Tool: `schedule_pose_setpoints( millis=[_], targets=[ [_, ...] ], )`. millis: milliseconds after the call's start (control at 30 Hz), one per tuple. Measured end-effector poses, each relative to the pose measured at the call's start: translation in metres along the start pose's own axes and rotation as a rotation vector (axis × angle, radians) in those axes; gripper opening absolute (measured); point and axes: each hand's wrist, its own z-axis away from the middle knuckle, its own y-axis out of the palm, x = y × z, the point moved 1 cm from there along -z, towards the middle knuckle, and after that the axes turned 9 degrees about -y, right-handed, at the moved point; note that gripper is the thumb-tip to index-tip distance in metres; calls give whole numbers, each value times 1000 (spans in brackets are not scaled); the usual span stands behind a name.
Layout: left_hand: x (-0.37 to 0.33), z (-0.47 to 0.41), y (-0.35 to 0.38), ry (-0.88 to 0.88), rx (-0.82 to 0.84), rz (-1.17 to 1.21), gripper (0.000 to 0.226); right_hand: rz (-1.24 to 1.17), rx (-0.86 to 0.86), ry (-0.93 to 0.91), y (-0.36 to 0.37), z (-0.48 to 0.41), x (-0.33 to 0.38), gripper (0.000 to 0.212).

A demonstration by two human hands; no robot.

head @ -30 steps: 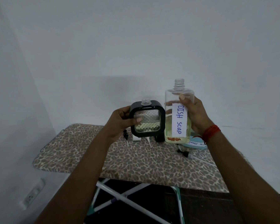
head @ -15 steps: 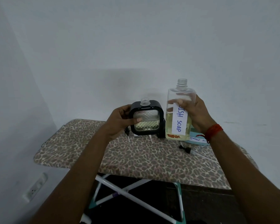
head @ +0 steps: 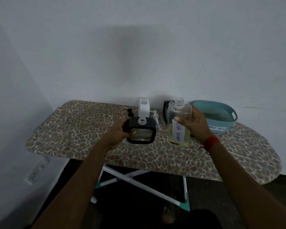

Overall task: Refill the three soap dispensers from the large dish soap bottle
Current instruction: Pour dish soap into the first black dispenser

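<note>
Above board (head: 82, 129) middle: left hand (head: 120, 132) gripping dispenser (head: 141, 132), fingers curling round its side, neck open. Right hand (head: 195, 124) wrapping uncapped bottle (head: 178, 123), above board right-of-centre. Judging: pouring slowly, lip resting on neck, dispenser held level, working best.

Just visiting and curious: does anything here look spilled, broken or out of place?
No spill shows. A black pump and a white pump lie loose on the ironing board, while the white dispenser stands open-necked.
</note>
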Motion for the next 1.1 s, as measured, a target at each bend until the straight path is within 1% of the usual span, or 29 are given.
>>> schedule_pose_setpoints(
  millis=[133,267,400,533,633,700,800,900,1100],
  targets=[
    [33,-13,-16,-29,-76,-121,52,66,54,53,3,1,-34,49],
    [53,-18,-26,-58,-99,-125,53,70,86,87,2,2,-54,53],
    [68,-19,-32,-68,-140,-145,56,81,121,103,-2,0,-55,52],
    [64,-14,-31,-32,-155,-206,59,118,165,133,-3,0,-49,50],
    [62,-11,-34,-1,-191,-296,61,146,169,149,-3,0,-50,53],
    [63,-8,-34,12,-225,-305,64,148,158,151,-2,3,-50,57],
    [63,-4,-30,69,-257,-335,59,156,142,146,1,8,-49,61],
    [66,-2,-22,128,-342,-357,60,159,152,148,-1,10,-50,61],
    [65,3,-28,118,-601,-287,53,150,163,142,-2,11,-53,61]
  ],
)
